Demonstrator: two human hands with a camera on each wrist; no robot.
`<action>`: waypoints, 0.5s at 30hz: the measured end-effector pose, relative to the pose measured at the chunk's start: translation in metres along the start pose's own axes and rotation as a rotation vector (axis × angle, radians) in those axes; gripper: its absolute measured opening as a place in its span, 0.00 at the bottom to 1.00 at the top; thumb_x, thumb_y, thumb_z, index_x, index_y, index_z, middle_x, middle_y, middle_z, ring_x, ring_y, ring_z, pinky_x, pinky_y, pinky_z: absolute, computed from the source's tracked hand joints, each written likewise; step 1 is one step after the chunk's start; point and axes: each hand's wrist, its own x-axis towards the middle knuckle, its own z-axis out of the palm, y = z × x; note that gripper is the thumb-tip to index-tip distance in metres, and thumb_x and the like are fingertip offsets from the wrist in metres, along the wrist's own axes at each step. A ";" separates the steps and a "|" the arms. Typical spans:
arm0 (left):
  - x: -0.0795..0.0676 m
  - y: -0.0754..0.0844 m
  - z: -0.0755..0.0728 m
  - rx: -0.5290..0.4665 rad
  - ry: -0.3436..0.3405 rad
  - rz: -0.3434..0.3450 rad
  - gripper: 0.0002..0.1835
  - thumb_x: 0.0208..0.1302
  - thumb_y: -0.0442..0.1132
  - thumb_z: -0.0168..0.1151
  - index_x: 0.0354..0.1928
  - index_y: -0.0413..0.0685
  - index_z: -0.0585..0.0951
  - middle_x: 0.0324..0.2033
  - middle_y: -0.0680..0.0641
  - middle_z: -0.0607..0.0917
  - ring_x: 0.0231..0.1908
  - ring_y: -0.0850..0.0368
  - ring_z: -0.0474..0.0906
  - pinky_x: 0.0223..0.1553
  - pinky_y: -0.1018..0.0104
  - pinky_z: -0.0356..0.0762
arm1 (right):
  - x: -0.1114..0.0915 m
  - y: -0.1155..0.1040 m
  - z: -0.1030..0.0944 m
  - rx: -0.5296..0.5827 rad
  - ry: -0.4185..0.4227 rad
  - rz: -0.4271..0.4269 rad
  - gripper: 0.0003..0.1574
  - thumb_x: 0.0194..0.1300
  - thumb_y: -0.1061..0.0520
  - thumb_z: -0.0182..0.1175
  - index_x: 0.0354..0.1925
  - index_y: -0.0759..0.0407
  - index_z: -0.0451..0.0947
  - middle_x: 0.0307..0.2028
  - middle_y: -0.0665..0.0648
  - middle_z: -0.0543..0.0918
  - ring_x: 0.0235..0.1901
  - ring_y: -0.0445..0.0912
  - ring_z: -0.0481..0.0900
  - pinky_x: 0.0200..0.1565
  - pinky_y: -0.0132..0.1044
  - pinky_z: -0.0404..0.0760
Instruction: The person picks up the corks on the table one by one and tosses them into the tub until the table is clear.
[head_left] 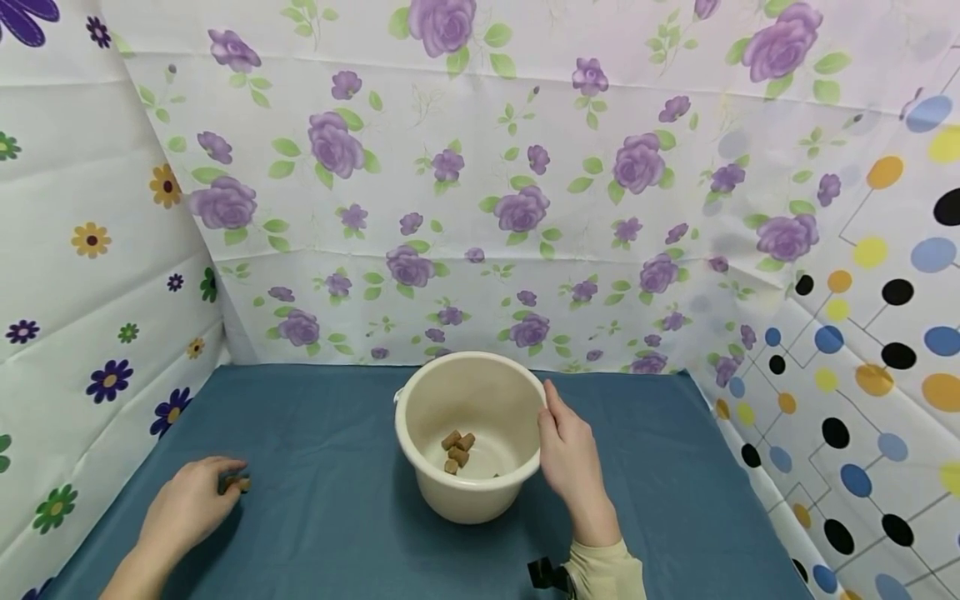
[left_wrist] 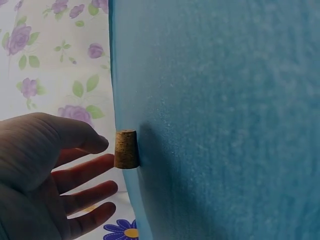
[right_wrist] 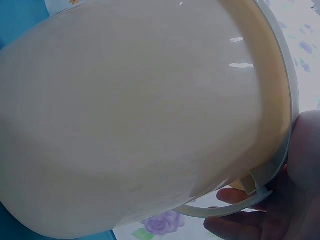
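Note:
A cream plastic bucket [head_left: 468, 500] stands upright at the middle of the blue cloth, tilted slightly toward the camera in the head view. Several brown corks [head_left: 457, 454] lie on its bottom. My right hand [head_left: 572, 446] grips the bucket's right rim; from the right wrist its fingers show beside the bucket's handle [right_wrist: 220, 210]. At the left, my left hand [head_left: 191, 504] is low over the cloth, thumb and fingers spread on either side of a cork [head_left: 242, 483]. Seen from the left wrist, this tapered cork [left_wrist: 126, 149] is just beyond the fingertips.
A blue cloth [head_left: 322, 433] covers the table. White sheets enclose it: one with purple roses [head_left: 525, 208] at the back, one with daisies [head_left: 90, 242] on the left, one with coloured dots [head_left: 855, 479] on the right. A black strap [head_left: 547, 575] is at the right sleeve.

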 end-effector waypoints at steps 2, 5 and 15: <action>0.001 -0.001 0.000 0.004 -0.006 0.004 0.16 0.66 0.34 0.72 0.54 0.35 0.89 0.51 0.31 0.87 0.44 0.35 0.86 0.36 0.42 0.83 | 0.000 0.000 0.000 -0.002 0.002 0.000 0.32 0.87 0.54 0.47 0.82 0.57 0.63 0.76 0.62 0.70 0.73 0.60 0.72 0.68 0.62 0.74; 0.002 -0.001 0.001 0.013 -0.006 0.009 0.15 0.66 0.33 0.72 0.53 0.36 0.90 0.50 0.32 0.88 0.43 0.37 0.86 0.36 0.43 0.84 | 0.000 0.000 0.000 -0.001 0.002 0.001 0.32 0.87 0.54 0.46 0.82 0.57 0.63 0.76 0.61 0.70 0.73 0.59 0.72 0.68 0.61 0.74; 0.007 -0.003 0.002 0.035 -0.045 0.007 0.15 0.64 0.31 0.72 0.51 0.35 0.90 0.46 0.33 0.89 0.42 0.37 0.86 0.36 0.42 0.83 | -0.001 0.000 0.000 0.008 -0.002 0.001 0.32 0.87 0.54 0.46 0.82 0.56 0.62 0.76 0.62 0.71 0.72 0.60 0.72 0.67 0.62 0.76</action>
